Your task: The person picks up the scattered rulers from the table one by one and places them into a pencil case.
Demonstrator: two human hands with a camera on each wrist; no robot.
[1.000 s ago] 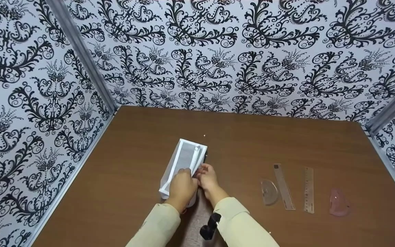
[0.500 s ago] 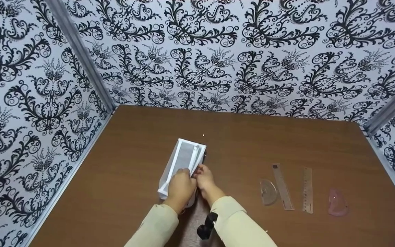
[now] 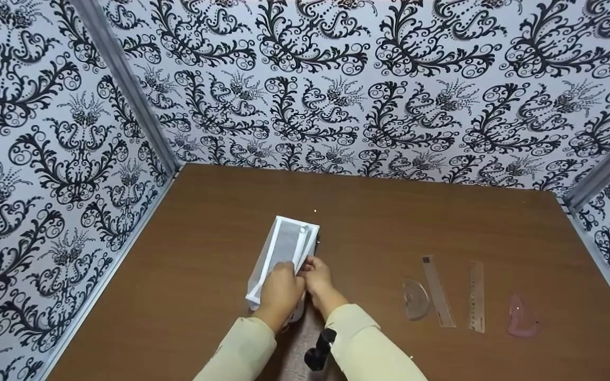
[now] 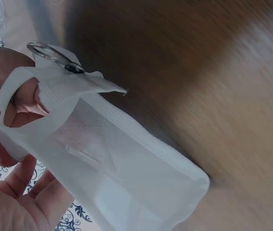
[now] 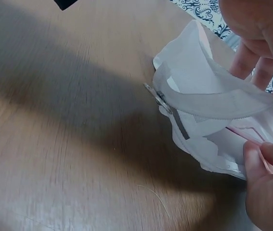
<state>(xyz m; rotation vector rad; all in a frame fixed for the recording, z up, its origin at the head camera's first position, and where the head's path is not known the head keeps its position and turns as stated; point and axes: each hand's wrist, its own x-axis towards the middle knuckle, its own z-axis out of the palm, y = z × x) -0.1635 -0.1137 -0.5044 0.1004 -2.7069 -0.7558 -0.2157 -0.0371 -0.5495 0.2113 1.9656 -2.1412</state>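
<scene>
My left hand [image 3: 279, 288] grips a white mesh zip pouch [image 3: 284, 241], which stands slanted on the brown table. Its zip hangs open, with a metal ring pull [image 4: 49, 53] at the near end. In the right wrist view, my left hand's fingers [image 5: 247, 60] hold the far edge of the opening. There my right hand [image 5: 271, 197] pinches a thin pinkish flat piece [image 5: 249, 131] at the mouth, between thumb and forefinger. Most of that piece is hidden by the mesh and the fingers. Seen from the head, my right hand works low at the pouch's right side.
To the right lie a clear half-round protractor [image 3: 416, 299], two clear rulers, one nearer [image 3: 439, 291] and one farther right [image 3: 476, 296], and a pink see-through drawing tool [image 3: 522, 316]. A black device [image 3: 320, 349] sits at my right wrist. Patterned walls [image 3: 337, 95] enclose the table [image 3: 204, 211].
Almost nothing differs. Both hands keep their places on the pouch, and the head view shifts only slightly.
</scene>
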